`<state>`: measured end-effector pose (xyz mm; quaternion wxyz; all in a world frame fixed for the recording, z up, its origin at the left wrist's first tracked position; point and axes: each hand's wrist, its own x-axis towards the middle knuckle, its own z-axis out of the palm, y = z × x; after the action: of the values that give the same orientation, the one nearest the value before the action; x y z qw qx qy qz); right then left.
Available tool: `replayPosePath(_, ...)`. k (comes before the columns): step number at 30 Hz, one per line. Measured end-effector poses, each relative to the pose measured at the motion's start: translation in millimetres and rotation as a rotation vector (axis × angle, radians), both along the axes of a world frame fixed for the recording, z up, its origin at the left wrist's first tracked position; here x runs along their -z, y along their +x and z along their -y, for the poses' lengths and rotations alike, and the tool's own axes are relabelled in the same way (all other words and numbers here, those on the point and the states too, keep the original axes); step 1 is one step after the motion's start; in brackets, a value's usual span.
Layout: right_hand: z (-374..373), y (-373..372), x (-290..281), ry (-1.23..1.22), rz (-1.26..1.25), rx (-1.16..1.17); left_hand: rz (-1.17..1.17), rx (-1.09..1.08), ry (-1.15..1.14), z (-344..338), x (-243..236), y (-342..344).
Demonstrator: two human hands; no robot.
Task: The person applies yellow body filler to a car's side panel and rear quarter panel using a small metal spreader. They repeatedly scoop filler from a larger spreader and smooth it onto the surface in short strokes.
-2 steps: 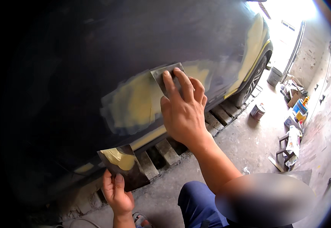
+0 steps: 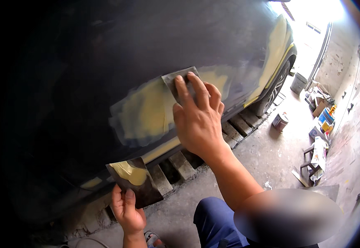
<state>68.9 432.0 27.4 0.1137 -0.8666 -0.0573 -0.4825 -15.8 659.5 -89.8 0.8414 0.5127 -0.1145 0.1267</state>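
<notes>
A creased, dark blue cloth trouser leg (image 2: 215, 221) is nearest, with a strapped sandal (image 2: 152, 239) on the floor to its left. Near it, the left hand (image 2: 128, 213) is closed on the lower edge of a flat, dark, smudged rectangular plate (image 2: 150, 192), thumb across its face and fingers curled at the side. A glossy, thick smear of pale yellow paste (image 2: 128, 173) lies along the plate's upper part, its edge rounded.

Farther out, the right hand (image 2: 198, 124) grips a thin, straight-edged grey scraper (image 2: 171, 80), two fingertips spread on its flat face; the thumb's tip is hidden. The scraper lies over the upper part of a broad, streaky yellow filler patch (image 2: 140, 109), feathered to grey at its rim, on a smooth, dull, dark curved car panel (image 2: 126, 53).

Below the panel run rough, block-like slats (image 2: 182, 167) with dark gaps, beside a gritty grey concrete floor (image 2: 254, 153). Beyond stand a squat round can (image 2: 280, 122), a spoked wheel (image 2: 273, 97) with a black tyre and a grey, tapered bucket (image 2: 299, 82) by a scuffed pale wall (image 2: 353, 136).
</notes>
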Motion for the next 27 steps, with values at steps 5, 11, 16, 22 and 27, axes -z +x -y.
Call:
replayPosePath(5, -9, 6, 9, -0.016, -0.022, -0.004, -0.047, 0.015, -0.003, -2, 2, 2)
replayPosePath(11, -8, 2, 32, -0.016, -0.101, -0.033, -0.044, 0.066, -0.025, -5, 2, 7)
replayPosePath(16, -8, -3, 60, -0.007, -0.176, -0.053, -0.055, 0.06, -0.053, -3, -2, 9)
replayPosePath(22, -10, -11, 93, -0.011, -0.222, -0.068, -0.074, 0.02, -0.061, 0, -3, 9)
replayPosePath(27, -11, -16, 116, -0.009, -0.234, -0.072, -0.076, 0.035, -0.077, 2, -7, 9)
